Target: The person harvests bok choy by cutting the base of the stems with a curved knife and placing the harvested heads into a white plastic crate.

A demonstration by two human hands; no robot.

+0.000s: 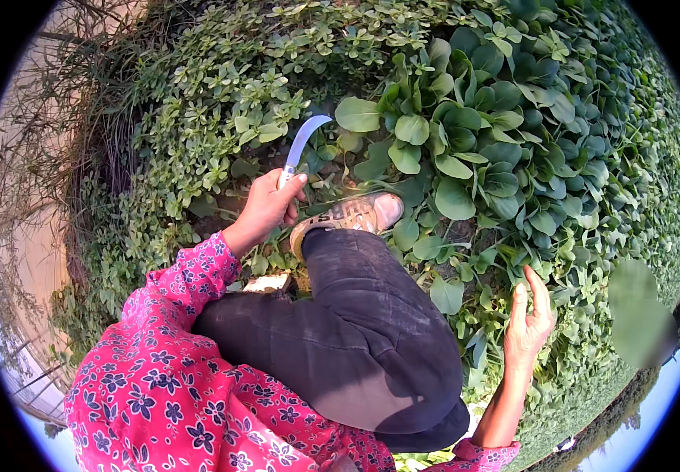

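My left hand (270, 203) grips the handle of a small sickle (304, 138); its curved blade points up and to the right, over low leaves. At the right, my right hand (528, 330) has its thumb and a finger raised and apart, beside small leaves, with nothing seen held. Above and between the hands grows a dense clump of broad-leaved greens, like bok choy (469, 135). A few loose or flattened leaves (447, 295) lie lower, near my knee.
My shoe (354, 215) stands at the edge of the greens, below the blade. Low leafy weeds (210, 106) spread at the upper left, with dry grass (104, 118) and a pale sheet-like surface (39, 248) beyond. A pale block (267, 282) lies beside my leg.
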